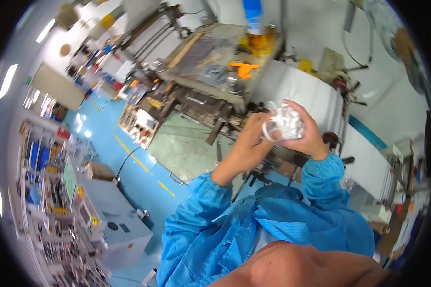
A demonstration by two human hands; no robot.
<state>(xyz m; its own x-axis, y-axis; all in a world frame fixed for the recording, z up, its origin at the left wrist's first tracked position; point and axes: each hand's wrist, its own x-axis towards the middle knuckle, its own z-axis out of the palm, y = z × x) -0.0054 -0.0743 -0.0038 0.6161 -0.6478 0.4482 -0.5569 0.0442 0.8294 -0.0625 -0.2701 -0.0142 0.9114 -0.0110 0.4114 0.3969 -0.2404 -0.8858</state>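
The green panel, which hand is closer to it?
Left. In the picture, the left hand is by the right edge of the green panel; the right hand is farther right, past the white bundle.

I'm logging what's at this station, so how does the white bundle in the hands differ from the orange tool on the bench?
Colour: the white bundle is mostly white, while the orange tool is bright orange.
Shape: the bundle is rounded and lumpy; the tool has a straight bar with a stub.
Pose: the bundle is held up between the left hand and right hand; the tool lies untouched on the bench.
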